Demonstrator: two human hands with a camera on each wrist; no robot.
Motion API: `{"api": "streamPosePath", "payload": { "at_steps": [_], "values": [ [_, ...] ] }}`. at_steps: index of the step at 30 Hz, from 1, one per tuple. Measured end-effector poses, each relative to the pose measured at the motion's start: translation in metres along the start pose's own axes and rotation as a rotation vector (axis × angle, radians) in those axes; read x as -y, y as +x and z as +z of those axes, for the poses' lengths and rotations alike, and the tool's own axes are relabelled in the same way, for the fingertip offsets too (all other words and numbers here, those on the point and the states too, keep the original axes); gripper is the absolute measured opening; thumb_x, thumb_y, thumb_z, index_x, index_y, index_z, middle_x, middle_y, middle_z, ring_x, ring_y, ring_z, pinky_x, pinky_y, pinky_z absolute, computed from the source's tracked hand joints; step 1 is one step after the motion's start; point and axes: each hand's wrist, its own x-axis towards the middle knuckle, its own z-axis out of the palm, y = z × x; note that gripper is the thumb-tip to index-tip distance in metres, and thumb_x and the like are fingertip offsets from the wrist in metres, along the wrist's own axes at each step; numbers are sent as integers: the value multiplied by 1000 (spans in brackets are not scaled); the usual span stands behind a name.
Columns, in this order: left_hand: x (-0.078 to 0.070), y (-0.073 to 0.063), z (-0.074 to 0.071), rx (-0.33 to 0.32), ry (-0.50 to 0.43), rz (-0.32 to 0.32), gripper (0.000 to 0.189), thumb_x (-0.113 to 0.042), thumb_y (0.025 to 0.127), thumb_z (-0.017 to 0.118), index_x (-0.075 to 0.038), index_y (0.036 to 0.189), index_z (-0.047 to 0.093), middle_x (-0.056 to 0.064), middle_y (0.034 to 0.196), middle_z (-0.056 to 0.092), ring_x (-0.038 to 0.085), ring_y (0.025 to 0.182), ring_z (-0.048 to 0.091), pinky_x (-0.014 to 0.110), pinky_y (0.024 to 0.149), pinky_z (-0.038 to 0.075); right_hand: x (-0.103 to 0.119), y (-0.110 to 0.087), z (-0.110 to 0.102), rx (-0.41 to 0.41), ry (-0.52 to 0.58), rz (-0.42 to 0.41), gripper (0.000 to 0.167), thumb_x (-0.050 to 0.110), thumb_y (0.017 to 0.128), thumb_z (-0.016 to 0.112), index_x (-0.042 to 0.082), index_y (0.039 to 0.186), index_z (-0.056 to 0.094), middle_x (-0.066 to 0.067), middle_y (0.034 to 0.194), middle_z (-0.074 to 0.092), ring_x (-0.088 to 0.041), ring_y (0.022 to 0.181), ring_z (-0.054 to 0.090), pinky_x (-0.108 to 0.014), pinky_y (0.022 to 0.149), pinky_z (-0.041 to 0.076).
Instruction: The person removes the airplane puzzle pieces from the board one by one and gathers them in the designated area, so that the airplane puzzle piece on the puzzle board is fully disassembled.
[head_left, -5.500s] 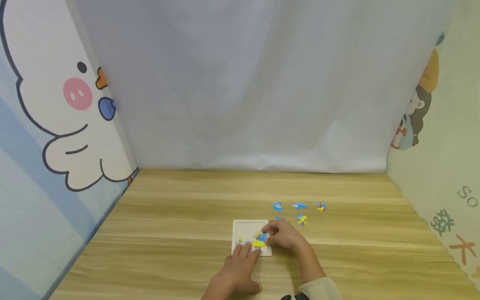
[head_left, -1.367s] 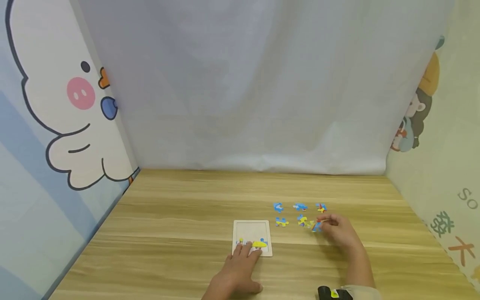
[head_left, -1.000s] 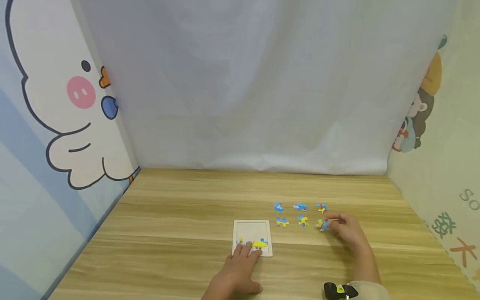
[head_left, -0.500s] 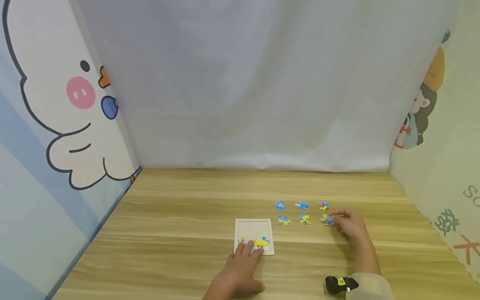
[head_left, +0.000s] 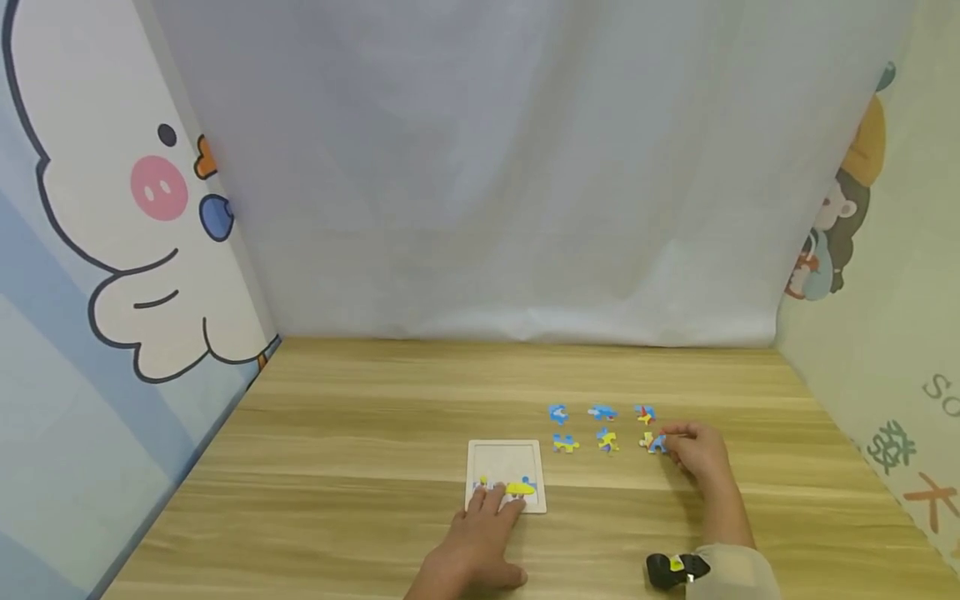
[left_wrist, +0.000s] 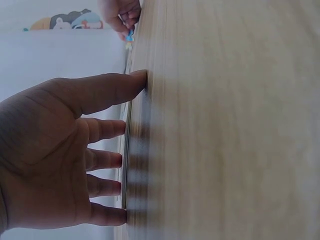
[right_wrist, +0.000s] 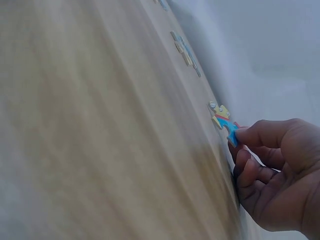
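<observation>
At the right end of the front row of loose pieces, my right hand (head_left: pixel 701 454) pinches a blue and yellow jigsaw piece (head_left: pixel 655 442) by its right side. In the right wrist view, thumb and fingers hold the blue end of that piece (right_wrist: pixel 231 129) low at the tabletop. My left hand (head_left: pixel 480 537) lies with fingers spread, their tips on the near edge of a square, light wooden puzzle tray (head_left: pixel 506 461). A strip of fitted pieces, including a yellow shape (head_left: pixel 522 488), runs along the tray's near part, partly hidden by the fingers.
Several other jigsaw pieces lie apart on the wood-grain table (head_left: pixel 337 433), right of the tray: a blue piece (head_left: pixel 558 413), a blue-white piece (head_left: pixel 602 412), a red-yellow piece (head_left: pixel 645 414) and two yellow-blue ones nearer. A grey curtain (head_left: pixel 480 208) hangs behind.
My right hand has carried the blue and yellow piece from the tray to the right end of the front row, lately shifting it slightly further right. My left hand has stayed on the tray.
</observation>
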Motion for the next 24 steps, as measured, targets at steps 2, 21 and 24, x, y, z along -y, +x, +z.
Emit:
{"api": "streamPosePath", "payload": {
  "at_steps": [2,21,24],
  "values": [
    [0,0,0,1,-6,1,79,-32,65,79,-10,134,47,18,143,32,42,131,24,60,96,30,-1,0,1,-2,3,3,29,-5,84,55,-18,109,53,-3,67,56,-9,56,48,-19,45,40],
    [0,2,0,-4,28,19,80,-34,65,78,-10,135,47,18,143,32,42,130,26,60,94,32,-2,-2,1,-33,-29,-15,31,-1,84,57,-16,111,54,-4,79,65,-11,59,52,-21,48,44],
    [2,2,1,-18,34,25,80,-34,65,79,-10,134,47,18,143,33,42,130,26,60,95,32,0,-3,1,-23,-29,-26,32,-1,85,56,-16,112,53,-8,86,66,-12,62,54,-22,50,45]
  ]
}}
